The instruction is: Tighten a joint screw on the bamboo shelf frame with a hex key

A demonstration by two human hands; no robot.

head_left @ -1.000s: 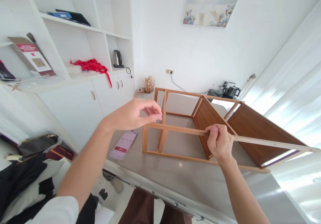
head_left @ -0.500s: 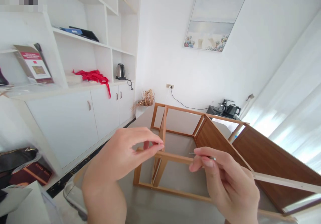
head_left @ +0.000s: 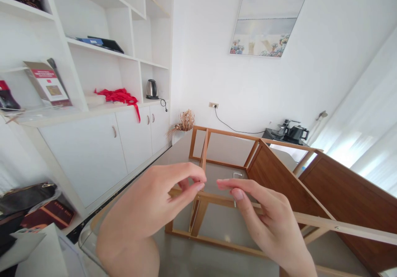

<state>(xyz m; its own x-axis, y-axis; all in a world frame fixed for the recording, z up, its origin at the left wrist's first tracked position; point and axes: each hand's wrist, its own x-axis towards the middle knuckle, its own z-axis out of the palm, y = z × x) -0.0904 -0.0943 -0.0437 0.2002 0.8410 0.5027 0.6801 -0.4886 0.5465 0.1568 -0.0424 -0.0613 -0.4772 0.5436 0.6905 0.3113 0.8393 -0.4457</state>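
Two hands: both are up close, over the near edge of the tabletop [head_left: 182,256].
Left hand [head_left: 155,204]: thumb and finger are pinched almost together at the top bar of the wooden frame [head_left: 217,200]; I cannot tell if something tiny sits between them.
Right hand [head_left: 266,223]: fingers point at the left hand, tips nearly closed, holding nothing I can see.
Wooden frame: it lies on its side in the middle of the tabletop, with two brown panels [head_left: 341,198] toward the right edge.
Small metal key [head_left: 237,174]: it lies on the tabletop inside the frame.
Far off: a kettle [head_left: 151,89] and red cloth [head_left: 119,96] on the white shelf.
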